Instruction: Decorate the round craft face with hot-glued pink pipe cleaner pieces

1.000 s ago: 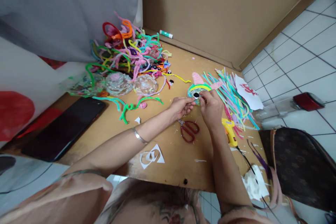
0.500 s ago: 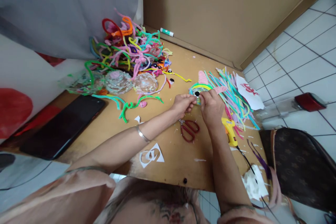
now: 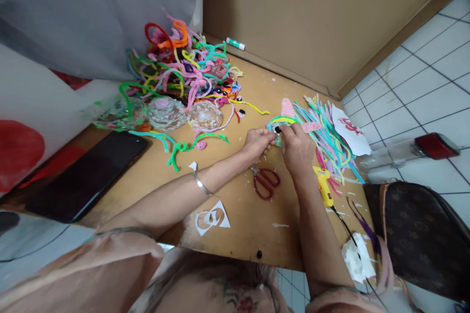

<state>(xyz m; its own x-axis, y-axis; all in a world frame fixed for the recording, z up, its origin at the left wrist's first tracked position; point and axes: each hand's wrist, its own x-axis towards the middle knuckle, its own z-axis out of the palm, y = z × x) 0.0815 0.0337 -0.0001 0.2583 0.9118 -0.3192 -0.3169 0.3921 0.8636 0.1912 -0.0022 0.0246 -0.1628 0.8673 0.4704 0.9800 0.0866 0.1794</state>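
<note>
My left hand (image 3: 260,141) is closed in a pinch, its fingertips meeting those of my right hand (image 3: 296,144); what lies in the left pinch is too small to make out. A small black disc (image 3: 278,129) shows at the fingertips of my right hand, which is pinched on it. Just behind and under both hands lies a round pipe-cleaner craft (image 3: 282,120) in teal, green and yellow, partly covered by the fingers. Two pink ear shapes, one upright (image 3: 287,107) and one sideways (image 3: 311,127), stick out from it. Red-handled scissors (image 3: 266,183) lie below the hands.
A yellow glue gun (image 3: 324,188) and loose pipe cleaners (image 3: 325,132) lie to the right. A tangled pipe-cleaner heap (image 3: 183,63) and clear domes (image 3: 204,115) fill the back left. A phone (image 3: 88,176), paper scraps (image 3: 213,218), glue stick (image 3: 235,44) and dark bag (image 3: 422,239) surround the workspace.
My right fingers now cover more of the black disc. Both hands stay together over the craft, and the whole view has shifted slightly.
</note>
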